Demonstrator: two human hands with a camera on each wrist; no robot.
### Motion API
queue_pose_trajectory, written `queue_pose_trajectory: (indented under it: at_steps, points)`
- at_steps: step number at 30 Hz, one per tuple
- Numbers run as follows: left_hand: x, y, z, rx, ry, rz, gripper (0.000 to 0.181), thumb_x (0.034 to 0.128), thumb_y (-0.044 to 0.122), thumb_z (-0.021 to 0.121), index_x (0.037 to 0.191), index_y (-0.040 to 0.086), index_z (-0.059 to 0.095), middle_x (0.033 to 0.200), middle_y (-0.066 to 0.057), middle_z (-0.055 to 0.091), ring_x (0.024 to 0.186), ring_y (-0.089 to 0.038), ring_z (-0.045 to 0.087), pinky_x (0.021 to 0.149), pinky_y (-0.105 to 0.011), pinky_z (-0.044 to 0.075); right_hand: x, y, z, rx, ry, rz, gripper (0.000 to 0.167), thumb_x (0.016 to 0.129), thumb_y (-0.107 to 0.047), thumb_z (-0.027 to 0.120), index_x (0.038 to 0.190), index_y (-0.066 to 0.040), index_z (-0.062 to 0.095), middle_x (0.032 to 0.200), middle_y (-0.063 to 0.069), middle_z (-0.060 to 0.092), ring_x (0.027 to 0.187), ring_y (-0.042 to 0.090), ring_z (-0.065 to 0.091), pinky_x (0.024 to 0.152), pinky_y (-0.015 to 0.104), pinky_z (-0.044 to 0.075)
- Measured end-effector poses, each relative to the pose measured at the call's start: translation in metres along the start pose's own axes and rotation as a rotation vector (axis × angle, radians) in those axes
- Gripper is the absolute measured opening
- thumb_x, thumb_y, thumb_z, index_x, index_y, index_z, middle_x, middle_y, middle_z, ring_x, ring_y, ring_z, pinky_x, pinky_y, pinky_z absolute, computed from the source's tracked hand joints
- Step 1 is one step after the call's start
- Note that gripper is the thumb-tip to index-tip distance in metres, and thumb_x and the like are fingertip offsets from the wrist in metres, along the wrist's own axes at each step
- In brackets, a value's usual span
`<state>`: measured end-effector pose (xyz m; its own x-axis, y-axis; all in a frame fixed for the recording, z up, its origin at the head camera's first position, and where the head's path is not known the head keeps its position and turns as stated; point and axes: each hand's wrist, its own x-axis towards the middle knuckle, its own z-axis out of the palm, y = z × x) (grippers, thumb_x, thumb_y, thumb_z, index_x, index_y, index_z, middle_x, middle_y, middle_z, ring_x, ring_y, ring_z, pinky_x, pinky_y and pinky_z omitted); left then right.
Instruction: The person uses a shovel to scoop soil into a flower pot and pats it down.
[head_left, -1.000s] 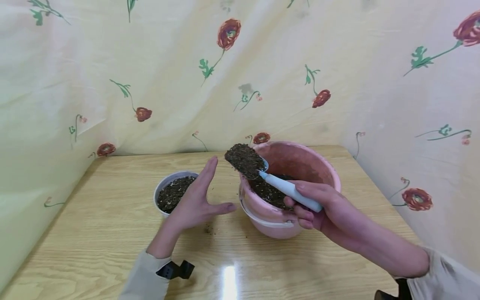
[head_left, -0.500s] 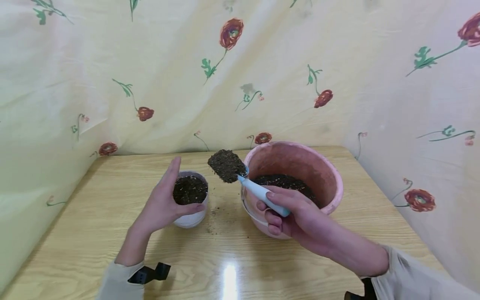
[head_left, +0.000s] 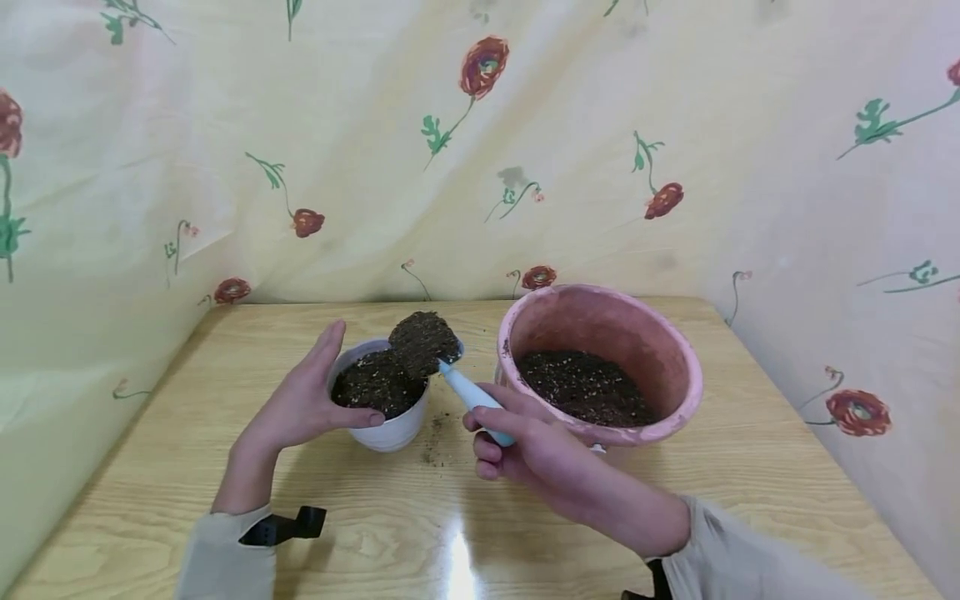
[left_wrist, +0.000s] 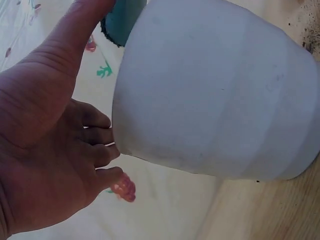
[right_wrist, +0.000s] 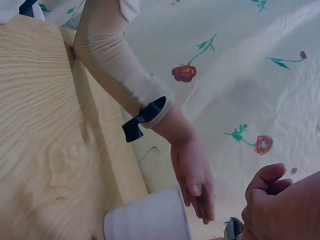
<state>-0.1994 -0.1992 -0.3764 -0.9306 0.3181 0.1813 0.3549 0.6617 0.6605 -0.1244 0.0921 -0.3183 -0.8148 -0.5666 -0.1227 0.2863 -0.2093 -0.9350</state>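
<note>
In the head view my right hand (head_left: 536,446) grips the light blue handle of a small garden trowel (head_left: 467,390). Dark soil (head_left: 422,340) is heaped on its blade, which is over the right part of a white plant pot (head_left: 390,435). That pot holds dark soil too. My left hand (head_left: 300,407) is at the pot's left side, fingers extended and thumb apart along the near rim. The left wrist view shows the white pot (left_wrist: 200,90) close to the fingertips; whether they touch it is unclear. The trowel's blue blade (left_wrist: 126,22) appears at the top there.
A large pink pot (head_left: 592,321), part filled with dark soil, stands to the right on the wooden table (head_left: 405,533). Soil crumbs (head_left: 435,442) are scattered between the pots. Flower-patterned cloth (head_left: 375,150) hangs behind and at both sides.
The loaded trowel has moved left from the pink pot to over the white pot. My left hand has moved left to the white pot's side, and the pot now sits farther right in view.
</note>
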Motion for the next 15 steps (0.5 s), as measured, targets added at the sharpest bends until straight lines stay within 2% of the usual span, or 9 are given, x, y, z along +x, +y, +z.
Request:
queue_pose_trajectory:
  at_steps: [7, 11, 15]
  points:
    - [0.006, -0.008, 0.009, -0.024, -0.014, -0.016, 0.138, 0.0588, 0.054, 0.088, 0.155, 0.01, 0.0, 0.161, -0.013, 0.002, 0.145, -0.039, 0.008, 0.111, -0.062, 0.018, 0.024, 0.024, 0.004, -0.054, 0.012, -0.017, 0.016, 0.098, -0.006, 0.044, 0.112, 0.0, 0.036, 0.08, 0.003, 0.031, 0.063, 0.012, 0.029, 0.059, 0.024, 0.031]
    - [0.006, -0.008, 0.01, -0.019, -0.009, -0.032, 0.137, 0.0594, 0.055, 0.087, 0.155, 0.01, 0.001, 0.161, -0.014, 0.004, 0.145, -0.039, 0.01, 0.11, -0.062, 0.02, 0.033, 0.035, 0.004, -0.144, 0.018, -0.02, 0.027, 0.099, -0.006, 0.044, 0.124, 0.001, 0.035, 0.08, 0.003, 0.032, 0.063, 0.013, 0.029, 0.058, 0.023, 0.032]
    - [0.006, -0.008, 0.011, -0.016, -0.008, -0.037, 0.136, 0.0598, 0.054, 0.087, 0.155, 0.009, 0.001, 0.161, -0.014, 0.005, 0.144, -0.039, 0.012, 0.11, -0.061, 0.02, 0.038, 0.041, 0.004, -0.255, 0.015, -0.041, 0.037, 0.099, -0.006, 0.044, 0.133, 0.002, 0.033, 0.074, 0.001, 0.032, 0.061, 0.012, 0.031, 0.057, 0.022, 0.033]
